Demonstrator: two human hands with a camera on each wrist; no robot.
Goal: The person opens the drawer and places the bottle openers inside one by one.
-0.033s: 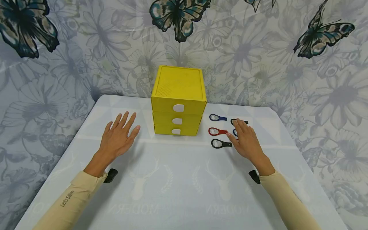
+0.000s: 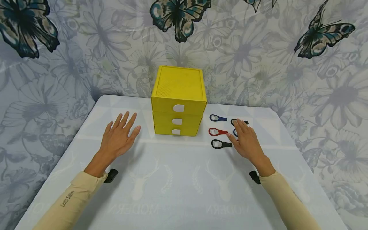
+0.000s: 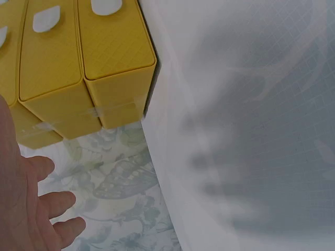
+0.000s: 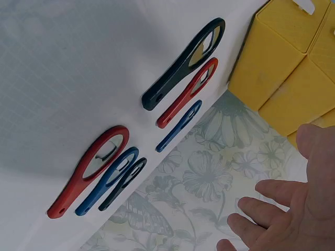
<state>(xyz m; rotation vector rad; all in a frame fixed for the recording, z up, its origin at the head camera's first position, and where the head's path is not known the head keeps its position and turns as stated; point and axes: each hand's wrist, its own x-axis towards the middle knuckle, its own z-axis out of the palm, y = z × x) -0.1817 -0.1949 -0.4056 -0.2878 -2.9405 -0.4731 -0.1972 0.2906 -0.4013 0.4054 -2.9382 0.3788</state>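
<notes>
My left hand (image 2: 118, 137) is held over the table left of a yellow three-drawer box (image 2: 178, 105), fingers spread and holding nothing. My right hand (image 2: 246, 142) hovers with extended fingers above several bottle openers, also without a grip on anything. In the head view the near column shows a blue opener (image 2: 218, 118), a red opener (image 2: 217, 132) and a black opener (image 2: 221, 144). The right hand partly covers the farther column. From the right wrist, that column appears as another red opener (image 4: 78, 183), a blue one (image 4: 97, 195) and a dark one (image 4: 111, 194).
The drawer box has white tabs on its fronts, and all three drawers are closed. It stands near the back edge of the white table (image 2: 178, 179). Behind the table hangs a flower-and-butterfly backdrop (image 2: 241, 54).
</notes>
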